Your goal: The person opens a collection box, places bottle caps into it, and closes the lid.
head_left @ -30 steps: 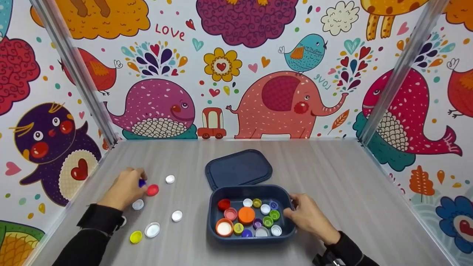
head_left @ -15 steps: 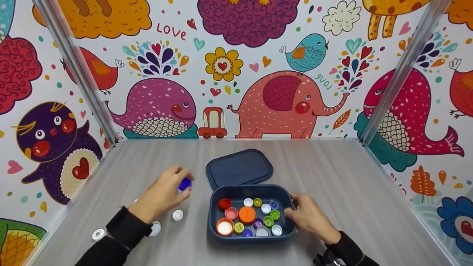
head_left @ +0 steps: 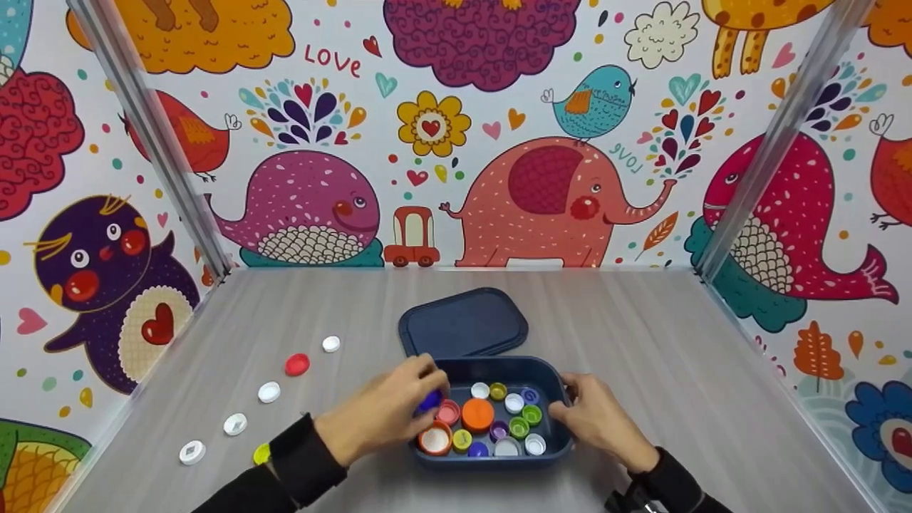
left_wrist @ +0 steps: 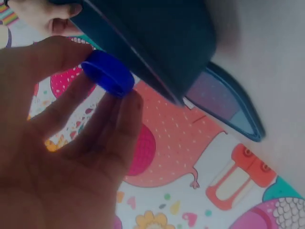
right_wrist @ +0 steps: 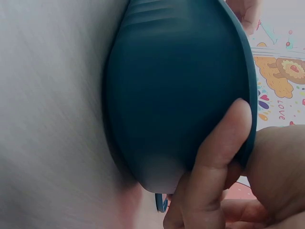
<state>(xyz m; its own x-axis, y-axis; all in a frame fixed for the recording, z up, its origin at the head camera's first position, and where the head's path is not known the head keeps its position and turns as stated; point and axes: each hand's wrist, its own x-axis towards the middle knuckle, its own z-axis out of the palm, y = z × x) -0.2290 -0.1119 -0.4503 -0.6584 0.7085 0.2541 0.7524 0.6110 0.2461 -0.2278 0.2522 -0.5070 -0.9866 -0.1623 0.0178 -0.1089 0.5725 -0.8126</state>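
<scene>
My left hand (head_left: 385, 410) pinches a blue bottle cap (left_wrist: 108, 72) between thumb and fingertips, just above the left rim of a dark blue rectangular box (head_left: 491, 464). Several coloured bottle caps lie inside the box, among them a large orange cap (head_left: 478, 415), a pink cap (head_left: 448, 412) and a green cap (head_left: 531, 415). On the right side my right hand (head_left: 605, 420) grips the box's rim, thumb on one face of the wall and fingers on the other. The box's left corner is partly hidden behind my left hand.
Behind the box lies its dark blue lid (head_left: 463, 320), flat on the table. Loose caps are scattered to the left: a red cap (head_left: 297, 365), a yellow cap (head_left: 261, 453) partly behind my sleeve, and several white ones, such as a white cap (head_left: 330, 344). Patterned walls enclose the table.
From the left part of the table, my left hand has picked up the blue cap and carried it right to the box. My right hand has stayed on the rim.
</scene>
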